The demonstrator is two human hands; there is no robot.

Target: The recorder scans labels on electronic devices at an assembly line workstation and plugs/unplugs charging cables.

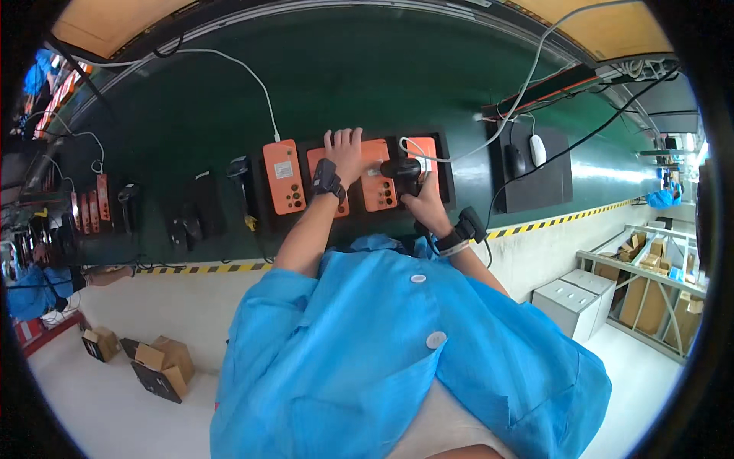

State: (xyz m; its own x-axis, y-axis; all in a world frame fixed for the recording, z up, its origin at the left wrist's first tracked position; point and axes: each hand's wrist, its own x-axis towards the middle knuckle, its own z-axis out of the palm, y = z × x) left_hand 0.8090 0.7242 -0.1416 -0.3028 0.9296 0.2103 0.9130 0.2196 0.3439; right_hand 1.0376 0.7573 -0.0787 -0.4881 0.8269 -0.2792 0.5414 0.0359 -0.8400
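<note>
White computer mouse (538, 149) on black mat (547, 180), well right of the grip. Cardboard boxes (157, 367) on floor, far below-left. Yellow-black striped tape (562, 218) edges the green conveyor (367, 84) beyond.

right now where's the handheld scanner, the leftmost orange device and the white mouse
handheld scanner (403, 173), head view, on its black head, in the right hand
leftmost orange device (284, 177), head view, middle of its face
white mouse (538, 150), head view, centre of its back
</note>
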